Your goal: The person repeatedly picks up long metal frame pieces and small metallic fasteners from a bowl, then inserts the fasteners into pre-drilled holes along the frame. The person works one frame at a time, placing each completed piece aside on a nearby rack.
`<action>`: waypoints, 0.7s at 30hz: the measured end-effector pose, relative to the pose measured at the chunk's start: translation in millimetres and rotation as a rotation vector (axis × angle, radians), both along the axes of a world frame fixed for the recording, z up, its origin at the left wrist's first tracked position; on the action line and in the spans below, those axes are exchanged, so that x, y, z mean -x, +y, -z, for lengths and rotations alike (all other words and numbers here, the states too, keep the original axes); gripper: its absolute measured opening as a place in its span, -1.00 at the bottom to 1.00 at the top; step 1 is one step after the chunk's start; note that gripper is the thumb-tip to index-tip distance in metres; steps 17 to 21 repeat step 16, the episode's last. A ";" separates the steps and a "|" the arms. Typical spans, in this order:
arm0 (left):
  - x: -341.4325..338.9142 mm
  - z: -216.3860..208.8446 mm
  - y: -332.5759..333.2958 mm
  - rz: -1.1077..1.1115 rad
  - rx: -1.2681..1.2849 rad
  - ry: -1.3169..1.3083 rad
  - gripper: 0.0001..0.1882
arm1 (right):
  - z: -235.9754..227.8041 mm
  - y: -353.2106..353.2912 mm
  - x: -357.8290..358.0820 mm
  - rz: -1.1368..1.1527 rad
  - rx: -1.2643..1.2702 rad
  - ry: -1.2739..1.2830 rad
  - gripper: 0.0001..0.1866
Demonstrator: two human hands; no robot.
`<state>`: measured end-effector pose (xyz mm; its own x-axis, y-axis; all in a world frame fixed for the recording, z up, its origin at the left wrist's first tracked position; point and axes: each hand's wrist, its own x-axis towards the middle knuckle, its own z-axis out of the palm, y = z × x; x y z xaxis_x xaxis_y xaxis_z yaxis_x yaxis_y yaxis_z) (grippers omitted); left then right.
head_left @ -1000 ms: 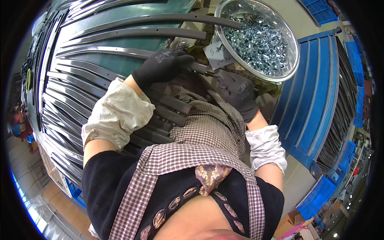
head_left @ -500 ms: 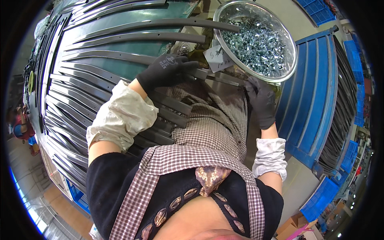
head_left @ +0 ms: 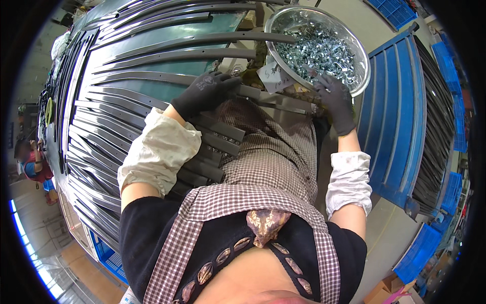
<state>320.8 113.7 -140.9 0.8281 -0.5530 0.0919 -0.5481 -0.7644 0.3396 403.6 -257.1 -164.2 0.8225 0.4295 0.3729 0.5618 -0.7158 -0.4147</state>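
My left hand (head_left: 207, 93), in a dark work glove, is closed round a long dark strip (head_left: 249, 91) near its end. The strip runs back left onto the table among similar ones. My right hand (head_left: 335, 104), also gloved, reaches over the near rim of a round clear bowl (head_left: 365, 83). Its fingers touch the small shiny metal clips (head_left: 324, 50) heaped inside. The fingertips are blurred against the clips, so I cannot see whether one is held. Just below the bowl, a narrow metal bar (head_left: 286, 107) lies between my hands.
Many dark strips (head_left: 109, 126) fan across the green-topped table (head_left: 167, 38) at left, some jutting over its edge. A handwritten card (head_left: 275, 77) leans by the bowl. At right stands a blue metal rack (head_left: 392, 116) with more strips behind. Another person (head_left: 35, 162) is far left.
My right hand has moved up and away from the end of the strip, into the edge of the bowl. My left hand keeps its hold on the strip. The view has shifted slightly.
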 end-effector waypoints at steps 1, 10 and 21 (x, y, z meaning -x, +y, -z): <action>2.1 -0.5 -1.2 -0.021 0.004 -0.008 -0.58 | -3.1 6.3 6.4 0.004 0.015 -0.008 -0.82; 6.4 4.7 -14.8 0.030 0.095 -0.066 -0.44 | 19.9 33.4 70.1 -0.014 -0.346 0.482 -0.62; 7.1 0.2 -16.0 0.027 -0.040 -0.096 -0.40 | 42.9 62.1 95.3 -0.050 -0.795 1.066 -0.59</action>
